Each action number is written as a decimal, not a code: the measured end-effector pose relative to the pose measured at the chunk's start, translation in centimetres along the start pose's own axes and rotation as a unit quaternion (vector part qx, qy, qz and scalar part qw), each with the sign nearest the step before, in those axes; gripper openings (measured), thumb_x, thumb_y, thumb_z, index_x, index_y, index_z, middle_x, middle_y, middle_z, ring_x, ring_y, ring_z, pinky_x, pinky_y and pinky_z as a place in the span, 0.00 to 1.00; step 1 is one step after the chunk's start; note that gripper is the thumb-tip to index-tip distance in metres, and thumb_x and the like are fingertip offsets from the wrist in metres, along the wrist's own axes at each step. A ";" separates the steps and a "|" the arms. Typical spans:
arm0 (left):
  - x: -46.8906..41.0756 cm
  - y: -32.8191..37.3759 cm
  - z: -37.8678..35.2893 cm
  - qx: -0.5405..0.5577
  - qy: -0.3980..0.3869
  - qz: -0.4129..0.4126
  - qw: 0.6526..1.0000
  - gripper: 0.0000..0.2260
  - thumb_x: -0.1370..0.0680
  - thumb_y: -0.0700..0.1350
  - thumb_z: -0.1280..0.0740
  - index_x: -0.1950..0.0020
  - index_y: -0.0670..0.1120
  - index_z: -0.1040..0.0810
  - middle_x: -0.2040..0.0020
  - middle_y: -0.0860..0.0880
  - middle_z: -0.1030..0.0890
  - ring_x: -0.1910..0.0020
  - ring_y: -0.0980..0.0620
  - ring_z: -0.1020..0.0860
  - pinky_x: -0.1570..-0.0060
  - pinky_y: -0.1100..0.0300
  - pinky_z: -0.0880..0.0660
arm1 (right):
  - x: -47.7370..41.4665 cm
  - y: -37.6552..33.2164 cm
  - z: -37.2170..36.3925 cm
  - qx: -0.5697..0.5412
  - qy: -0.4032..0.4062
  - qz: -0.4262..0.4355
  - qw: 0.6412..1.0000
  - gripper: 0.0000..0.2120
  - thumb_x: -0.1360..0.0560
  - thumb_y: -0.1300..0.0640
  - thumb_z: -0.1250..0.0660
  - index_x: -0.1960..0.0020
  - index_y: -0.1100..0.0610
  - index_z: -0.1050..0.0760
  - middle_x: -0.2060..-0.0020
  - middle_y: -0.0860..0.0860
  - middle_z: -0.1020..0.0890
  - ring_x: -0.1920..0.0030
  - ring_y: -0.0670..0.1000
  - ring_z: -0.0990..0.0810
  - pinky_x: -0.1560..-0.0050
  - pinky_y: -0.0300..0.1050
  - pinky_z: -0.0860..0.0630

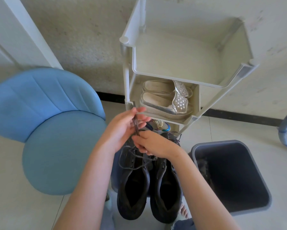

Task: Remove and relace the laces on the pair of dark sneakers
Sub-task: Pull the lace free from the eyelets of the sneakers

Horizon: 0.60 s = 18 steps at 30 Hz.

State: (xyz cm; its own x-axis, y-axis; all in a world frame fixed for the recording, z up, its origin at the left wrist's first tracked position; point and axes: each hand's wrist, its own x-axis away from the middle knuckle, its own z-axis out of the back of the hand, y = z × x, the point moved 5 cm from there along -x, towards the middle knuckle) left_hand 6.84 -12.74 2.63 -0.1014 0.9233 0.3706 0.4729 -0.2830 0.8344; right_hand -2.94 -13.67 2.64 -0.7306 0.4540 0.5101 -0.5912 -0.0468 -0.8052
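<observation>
- At lower centre of the frame the pair of sneakers (149,188) stands side by side, heels toward the viewer and toes toward the rack (172,67); what they stand on is mostly hidden under them
- Just above their toes the left hand (122,127) grips a bunch of dark lace (136,126) strands between thumb and fingers, holding them up clear of the shoes
- Right of it and lower, the right hand (156,145) has its fingers curled and seems to pinch the lower end of that bunch, over the front eyelets
- On the sneaker at the left a slack loop of lace lies across the tongue and several eyelets show bare; on the other one only a bit of lace shows near the toe, the rest hidden by the right hand
- Step in hand, as I judge it: lace work at the toe end of the left-side sneaker; whether the lace is coming out or going back in cannot be told
- Next move calls for keeping the held strands taut, finding one tip, and feeding it through a single eyelet without snagging the slack loop
- Around them: a blue chair (56,138) at left, a grey bin (248,153) at right, silver shoes (164,100) on the rack's middle shelf
</observation>
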 end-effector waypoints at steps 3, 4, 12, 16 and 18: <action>-0.1 0.2 0.7 0.014 0.083 -0.027 0.996 0.11 0.17 0.42 0.46 0.52 0.42 0.26 0.73 0.54 0.28 0.72 0.56 0.27 0.63 0.61 0.21 | -0.3 0.5 -0.8 -0.009 -0.014 -0.034 0.999 0.16 0.18 0.57 0.46 0.64 0.57 0.36 0.73 0.51 0.34 0.74 0.48 0.37 0.73 0.36 0.39; -0.1 0.2 0.8 -0.001 0.100 -0.041 0.994 0.11 0.16 0.42 0.47 0.53 0.43 0.27 0.74 0.55 0.30 0.74 0.57 0.30 0.67 0.62 0.24 | -0.4 0.5 -0.9 0.000 -0.014 -0.039 0.999 0.15 0.18 0.58 0.46 0.64 0.57 0.36 0.72 0.52 0.33 0.73 0.49 0.37 0.72 0.37 0.39; -0.5 1.7 0.2 -0.054 0.070 -0.152 0.984 0.14 0.16 0.41 0.51 0.54 0.44 0.28 0.75 0.56 0.33 0.81 0.61 0.40 0.80 0.67 0.45 | -0.7 1.4 -3.2 0.147 -0.072 -0.096 0.982 0.18 0.17 0.57 0.48 0.66 0.55 0.36 0.69 0.50 0.31 0.70 0.46 0.33 0.67 0.37 0.35; 0.4 2.1 -0.5 -0.058 0.035 -0.167 0.984 0.13 0.16 0.40 0.49 0.54 0.44 0.27 0.73 0.55 0.33 0.79 0.59 0.40 0.77 0.65 0.45 | -0.7 1.3 -2.9 0.155 -0.053 -0.087 0.983 0.18 0.16 0.56 0.49 0.65 0.54 0.36 0.68 0.49 0.31 0.69 0.46 0.33 0.66 0.36 0.36; 0.5 2.2 -0.7 -0.057 0.023 -0.167 0.984 0.13 0.16 0.40 0.49 0.49 0.44 0.25 0.72 0.54 0.33 0.79 0.59 0.41 0.76 0.64 0.46 | -0.7 1.6 -3.0 0.151 -0.060 -0.106 0.981 0.16 0.17 0.59 0.48 0.64 0.56 0.35 0.66 0.51 0.31 0.66 0.51 0.32 0.67 0.37 0.37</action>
State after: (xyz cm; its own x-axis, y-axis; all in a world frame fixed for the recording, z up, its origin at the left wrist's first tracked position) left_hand 7.23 -13.04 4.94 -0.2745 0.9580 0.0830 0.3048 0.0049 0.9524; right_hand -2.41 -11.42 0.10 -0.6044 0.3740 0.7035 -0.7954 -0.2320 -0.5600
